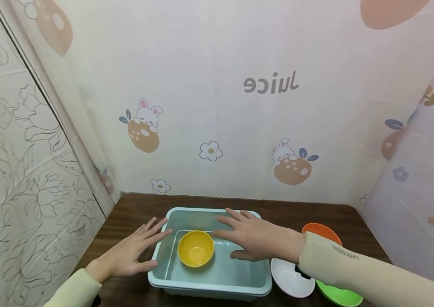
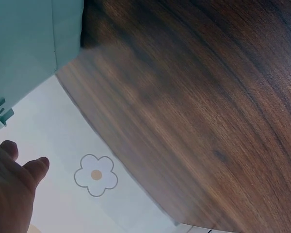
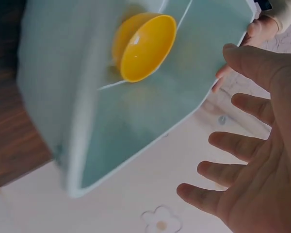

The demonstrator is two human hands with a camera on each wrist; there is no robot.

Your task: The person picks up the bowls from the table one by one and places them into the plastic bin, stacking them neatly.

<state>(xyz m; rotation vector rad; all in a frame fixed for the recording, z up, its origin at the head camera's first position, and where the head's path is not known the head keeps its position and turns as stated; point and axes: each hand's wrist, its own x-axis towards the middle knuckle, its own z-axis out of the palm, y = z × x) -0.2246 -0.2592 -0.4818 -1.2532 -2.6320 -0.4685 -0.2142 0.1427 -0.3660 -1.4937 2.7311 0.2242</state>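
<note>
A yellow bowl (image 1: 196,249) sits upright inside a pale blue-green plastic basin (image 1: 217,291), left of its middle. My left hand (image 1: 130,251) is at the basin's left rim with fingers spread; whether it touches the rim I cannot tell. Over the right part of the basin hovers my right hand (image 1: 245,234), fingers spread and straight, holding nothing. The right wrist view shows the yellow bowl (image 3: 144,47) apart from that palm (image 3: 262,179). In the left wrist view, part of the left hand (image 2: 12,189) appears near the basin's outer wall (image 2: 29,43).
Right of the basin, partly behind my right arm, are a white bowl (image 1: 291,281), an orange bowl (image 1: 322,231) and a green bowl (image 1: 339,295). They stand on a dark wood-grain table (image 1: 136,209). A patterned curtain (image 1: 209,106) hangs behind it.
</note>
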